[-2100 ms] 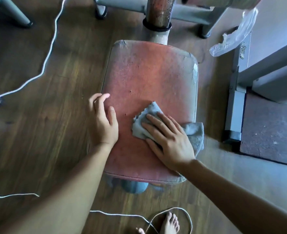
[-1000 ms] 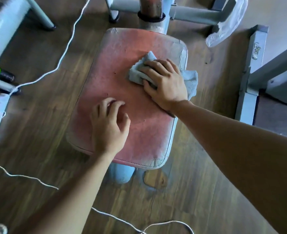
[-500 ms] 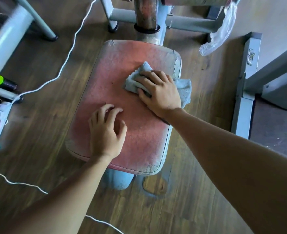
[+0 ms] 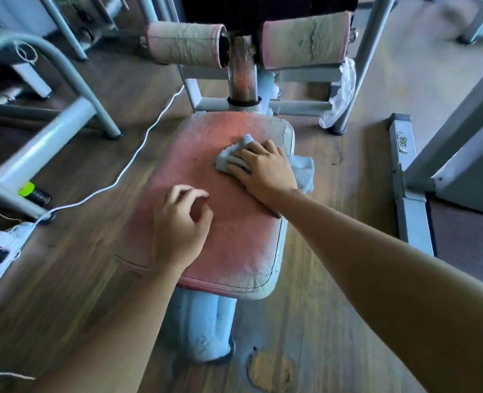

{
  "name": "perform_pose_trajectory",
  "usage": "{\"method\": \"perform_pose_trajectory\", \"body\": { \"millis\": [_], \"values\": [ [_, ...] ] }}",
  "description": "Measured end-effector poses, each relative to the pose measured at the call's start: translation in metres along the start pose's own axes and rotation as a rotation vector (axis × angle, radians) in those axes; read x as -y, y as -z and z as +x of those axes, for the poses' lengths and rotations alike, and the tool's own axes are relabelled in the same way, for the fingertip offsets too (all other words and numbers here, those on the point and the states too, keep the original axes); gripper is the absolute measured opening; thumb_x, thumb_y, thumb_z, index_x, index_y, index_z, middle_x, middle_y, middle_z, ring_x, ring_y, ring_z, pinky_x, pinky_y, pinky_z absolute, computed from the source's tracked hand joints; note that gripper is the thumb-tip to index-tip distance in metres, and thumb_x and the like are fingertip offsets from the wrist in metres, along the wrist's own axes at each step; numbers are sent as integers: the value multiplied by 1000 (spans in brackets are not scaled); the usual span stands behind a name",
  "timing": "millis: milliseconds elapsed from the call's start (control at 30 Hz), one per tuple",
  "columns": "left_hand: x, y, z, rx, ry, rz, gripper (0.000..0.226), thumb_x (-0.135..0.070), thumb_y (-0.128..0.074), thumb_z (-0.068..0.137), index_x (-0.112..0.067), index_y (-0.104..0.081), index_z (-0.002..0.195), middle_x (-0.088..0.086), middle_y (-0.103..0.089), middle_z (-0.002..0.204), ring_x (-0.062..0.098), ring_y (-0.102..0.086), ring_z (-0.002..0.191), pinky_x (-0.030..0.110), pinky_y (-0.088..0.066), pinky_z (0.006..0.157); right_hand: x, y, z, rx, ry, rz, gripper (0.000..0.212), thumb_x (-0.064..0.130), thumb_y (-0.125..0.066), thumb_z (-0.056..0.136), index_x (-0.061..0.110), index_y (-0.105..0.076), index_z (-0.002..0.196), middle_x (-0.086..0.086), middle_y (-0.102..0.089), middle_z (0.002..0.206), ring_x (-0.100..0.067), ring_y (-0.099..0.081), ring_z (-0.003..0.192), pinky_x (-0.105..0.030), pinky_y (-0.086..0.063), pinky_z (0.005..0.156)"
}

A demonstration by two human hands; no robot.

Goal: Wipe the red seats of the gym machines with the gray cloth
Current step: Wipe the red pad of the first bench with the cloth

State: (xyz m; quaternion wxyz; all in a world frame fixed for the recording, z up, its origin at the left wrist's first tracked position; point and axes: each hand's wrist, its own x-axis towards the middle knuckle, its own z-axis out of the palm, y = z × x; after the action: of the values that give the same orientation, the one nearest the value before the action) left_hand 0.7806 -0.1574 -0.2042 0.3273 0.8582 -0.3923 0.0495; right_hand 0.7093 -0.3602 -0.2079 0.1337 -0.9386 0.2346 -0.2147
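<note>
Red, cracked vinyl covers the worn rectangular seat pad (image 4: 234,245) of the gym machine, its colour faded and its edges gone pale. The person's right hand (image 4: 263,168) lies palm-down on the small gray cloth (image 4: 301,168) at the far right part of the seat, fingers stretched out nearly straight and pressing the fabric flat rather than gripping it. One corner of the cloth pokes out beyond the fingertips, and the rest bunches past the seat's right edge. The left hand (image 4: 178,231) sits nearer the seat's front left, holding nothing. Its fingers are loosely bent, but motion blur hides whether the tips touch the vinyl. A pale blue metal pedestal (image 4: 203,327) carries the seat above the brown wood-plank floor (image 4: 319,321). Behind the seat a rusty upright steel post (image 4: 243,78) rises between two faded pink padded rollers (image 4: 183,45), both wrinkled and split. A crumpled clear plastic bag (image 4: 339,95) hangs on the frame to the right. A thin white cord (image 4: 138,154) trails across the floor to the left toward a white power strip (image 4: 4,245).
</note>
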Motion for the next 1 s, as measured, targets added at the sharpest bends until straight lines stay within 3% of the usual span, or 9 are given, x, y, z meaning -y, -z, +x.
{"method": "perform_pose_trajectory", "body": {
  "millis": [233, 500, 567, 633, 733, 867, 1000],
  "values": [
    [3, -4, -1, -67, -34, -49, 22, -35, -55, 81, -27, -71, 95, -7, -65, 98, 19, -63, 93, 38, -52, 85, 0, 8, -25, -12, 38, 70, 35, 52, -46, 97, 29, -68, 113, 7, -60, 119, -24, -43, 107, -39, -37, 89],
    [3, -6, -13, -128, -89, -69, 29, -44, -53, 75, -28, -73, 90, -13, -66, 87, 17, -65, 87, 38, -53, 88, -1, 32, -71, 6, 65, 54, 34, 50, -50, 97, 22, -69, 101, -2, -62, 100, -24, -46, 99, -32, -35, 71],
    [-7, -6, -25, -35, -68, -69, 31, -42, -59, 77, -23, -75, 96, -8, -65, 98, 19, -63, 99, 29, -45, 91, -9, 45, -98, -105, -8, 158, 30, 45, -55, 95, 18, -67, 85, -4, -67, 89, -29, -56, 91, -34, -37, 66],
    [-20, -10, -39, 47, -16, -75, 20, -40, -66, 83, -30, -73, 99, -9, -62, 107, 18, -59, 106, 28, -40, 92, -16, 58, -134, -236, -143, 317, 23, 35, -58, 95, 18, -66, 81, -3, -70, 84, -29, -58, 81, -34, -34, 67],
    [-32, -17, -53, 11, -26, -33, 25, -55, -51, 80, -40, -66, 94, -18, -59, 105, 18, -52, 105, 40, -45, 97, -14, 63, -193, -297, -369, 521, 15, 31, -57, 97, 26, -71, 97, 4, -72, 92, -19, -61, 84, -34, -43, 73],
    [-31, -19, -55, -129, -55, -11, 17, -41, -52, 88, -34, -67, 91, -16, -63, 95, 15, -59, 92, 43, -51, 86, 12, 29, -223, -331, -482, 777, 19, 31, -60, 96, 32, -71, 112, 12, -71, 107, -5, -65, 99, -17, -46, 81],
    [-36, -18, -60, -167, -82, -110, 18, -26, -54, 90, -30, -71, 88, -15, -67, 95, 11, -61, 87, 38, -51, 83, 52, 10, -239, -383, -539, 956, 22, 26, -62, 97, 30, -70, 116, 24, -68, 101, 15, -60, 97, -1, -38, 77]
  ]
}}
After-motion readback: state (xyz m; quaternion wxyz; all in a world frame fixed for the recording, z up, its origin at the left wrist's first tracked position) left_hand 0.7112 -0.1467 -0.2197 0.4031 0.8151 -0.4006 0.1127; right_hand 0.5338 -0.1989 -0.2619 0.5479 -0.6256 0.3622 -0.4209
